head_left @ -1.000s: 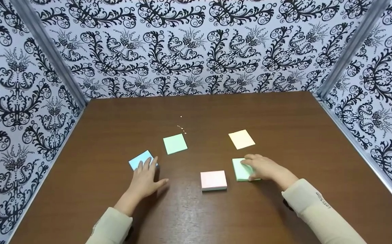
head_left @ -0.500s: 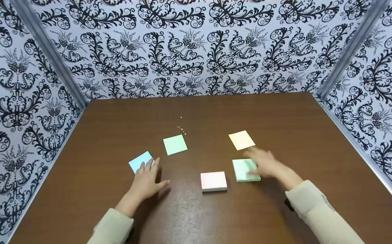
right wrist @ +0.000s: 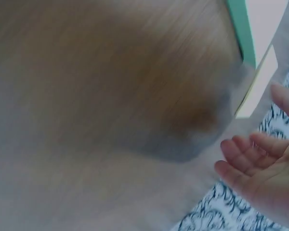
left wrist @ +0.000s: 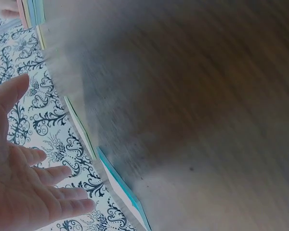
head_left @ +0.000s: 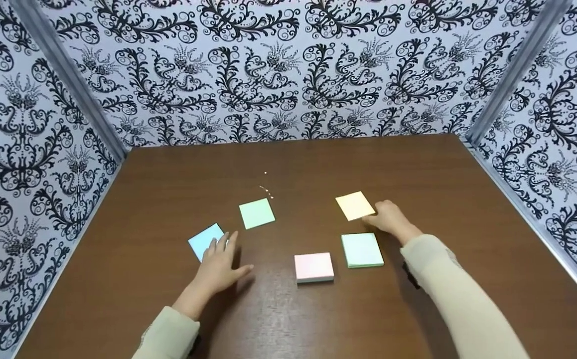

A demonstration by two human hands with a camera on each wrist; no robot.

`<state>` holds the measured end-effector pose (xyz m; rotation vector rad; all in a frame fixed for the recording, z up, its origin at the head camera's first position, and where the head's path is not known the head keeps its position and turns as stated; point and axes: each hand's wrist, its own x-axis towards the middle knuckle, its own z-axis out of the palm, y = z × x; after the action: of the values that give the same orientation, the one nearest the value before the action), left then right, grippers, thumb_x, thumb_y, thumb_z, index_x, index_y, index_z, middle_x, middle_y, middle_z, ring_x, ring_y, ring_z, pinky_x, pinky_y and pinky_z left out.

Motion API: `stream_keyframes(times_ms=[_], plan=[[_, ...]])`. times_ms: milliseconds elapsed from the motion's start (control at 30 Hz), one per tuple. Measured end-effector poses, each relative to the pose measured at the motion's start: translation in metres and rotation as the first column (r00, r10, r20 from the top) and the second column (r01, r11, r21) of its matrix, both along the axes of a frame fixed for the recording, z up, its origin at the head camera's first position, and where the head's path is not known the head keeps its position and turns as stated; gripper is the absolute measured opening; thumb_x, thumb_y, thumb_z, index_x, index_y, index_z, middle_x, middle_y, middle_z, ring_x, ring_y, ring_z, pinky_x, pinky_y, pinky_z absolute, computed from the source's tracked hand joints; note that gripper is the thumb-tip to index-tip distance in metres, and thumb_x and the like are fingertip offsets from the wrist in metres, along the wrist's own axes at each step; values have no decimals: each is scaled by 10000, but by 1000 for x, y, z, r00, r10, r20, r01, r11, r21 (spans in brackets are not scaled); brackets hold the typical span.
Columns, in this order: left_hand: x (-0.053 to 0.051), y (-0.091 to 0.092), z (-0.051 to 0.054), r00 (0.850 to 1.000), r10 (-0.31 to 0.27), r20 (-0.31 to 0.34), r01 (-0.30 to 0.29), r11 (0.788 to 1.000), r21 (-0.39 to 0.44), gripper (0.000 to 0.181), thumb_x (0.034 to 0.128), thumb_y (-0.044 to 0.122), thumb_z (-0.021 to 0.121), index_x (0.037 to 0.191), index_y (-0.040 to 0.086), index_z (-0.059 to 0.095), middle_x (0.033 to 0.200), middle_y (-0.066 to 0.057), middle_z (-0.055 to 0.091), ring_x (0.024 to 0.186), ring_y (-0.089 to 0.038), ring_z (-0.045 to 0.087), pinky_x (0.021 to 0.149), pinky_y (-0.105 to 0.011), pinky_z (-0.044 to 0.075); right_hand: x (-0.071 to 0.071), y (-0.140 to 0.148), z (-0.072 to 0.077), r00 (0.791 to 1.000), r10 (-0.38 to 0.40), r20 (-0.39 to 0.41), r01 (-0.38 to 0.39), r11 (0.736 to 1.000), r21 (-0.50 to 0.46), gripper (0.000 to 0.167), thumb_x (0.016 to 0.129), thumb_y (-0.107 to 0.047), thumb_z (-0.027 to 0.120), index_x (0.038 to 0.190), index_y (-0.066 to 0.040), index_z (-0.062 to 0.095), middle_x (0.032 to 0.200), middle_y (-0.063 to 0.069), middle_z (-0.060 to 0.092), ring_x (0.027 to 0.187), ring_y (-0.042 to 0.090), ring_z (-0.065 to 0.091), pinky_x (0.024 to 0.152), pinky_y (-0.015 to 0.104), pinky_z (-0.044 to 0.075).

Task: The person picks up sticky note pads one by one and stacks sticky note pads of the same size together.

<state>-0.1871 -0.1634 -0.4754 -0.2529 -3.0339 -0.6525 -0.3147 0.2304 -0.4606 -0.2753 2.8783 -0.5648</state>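
Note:
My left hand (head_left: 217,269) hovers with fingers spread over the near edge of a blue sticky-note pad (head_left: 204,240), partly covering it. In the left wrist view that hand (left wrist: 24,187) holds nothing. At the right, my right hand (head_left: 392,219) is beside the near right corner of a yellow sticky-note pad (head_left: 354,205), thumb close to it. The right wrist view has a gap between the loosely bent fingers (right wrist: 233,175) and the yellow pad (right wrist: 259,86). Nearer lies a pale green pad (head_left: 362,250), and left of it a thicker pink-topped stack (head_left: 314,265).
A flat green pad (head_left: 257,213) lies left of centre on the brown wooden table (head_left: 288,324). Small white specks (head_left: 267,190) are scattered behind it. Patterned white and black walls (head_left: 278,75) enclose the table at the back and both sides.
My right hand has left the pale green pad and moved away from me to the yellow pad's right side. The left hand has shifted very slightly right; the pads lie where they were.

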Motion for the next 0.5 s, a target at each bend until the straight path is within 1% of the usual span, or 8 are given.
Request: stream_keyframes(times_ms=[100, 200, 300, 400, 500], plan=[[0, 2, -2, 1000, -7, -3, 7, 1000, 14, 833, 797, 393, 676, 1411, -9, 283, 1406, -276, 309, 1271, -533, 233, 1014, -613, 217, -6, -17, -7, 998, -63, -16, 64, 996, 58, 636, 860, -380, 595, 1132, 189, 509, 1169, 379, 437, 1107, 516, 407, 917, 530, 384], [2, 2, -4, 1000, -5, 7, 5, 1000, 21, 831, 796, 391, 680, 1413, -1, 284, 1408, -275, 307, 1273, -534, 229, 1017, -612, 213, -9, -31, -12, 992, -125, -7, 125, 988, 94, 604, 833, -437, 613, 1019, 137, 580, 1144, 334, 422, 1058, 468, 409, 834, 497, 422], [2, 1, -6, 1000, 2, 14, -2, 1000, 23, 832, 793, 391, 684, 1413, 3, 287, 1409, -270, 308, 1277, -530, 226, 1021, -607, 212, -12, -41, -13, 984, -178, 14, 176, 980, 90, 616, 826, -470, 608, 1023, 113, 572, 1188, 320, 376, 1065, 432, 377, 802, 478, 425], [0, 1, -6, 1000, 4, 26, -5, 999, 38, 829, 795, 383, 684, 1414, 3, 284, 1417, -268, 296, 1283, -529, 213, 1020, -613, 205, -14, -46, -12, 980, -200, 20, 196, 974, 109, 621, 829, -499, 587, 1007, 96, 569, 1191, 312, 366, 1060, 416, 367, 782, 455, 422], [-3, 2, -4, 999, -3, 33, 2, 999, 42, 828, 800, 380, 681, 1416, 1, 278, 1423, -270, 284, 1287, -528, 205, 1019, -616, 202, -17, -45, -11, 978, -205, 34, 200, 972, 123, 570, 848, -489, 566, 943, 72, 586, 1188, 301, 359, 1063, 409, 354, 780, 436, 410]])
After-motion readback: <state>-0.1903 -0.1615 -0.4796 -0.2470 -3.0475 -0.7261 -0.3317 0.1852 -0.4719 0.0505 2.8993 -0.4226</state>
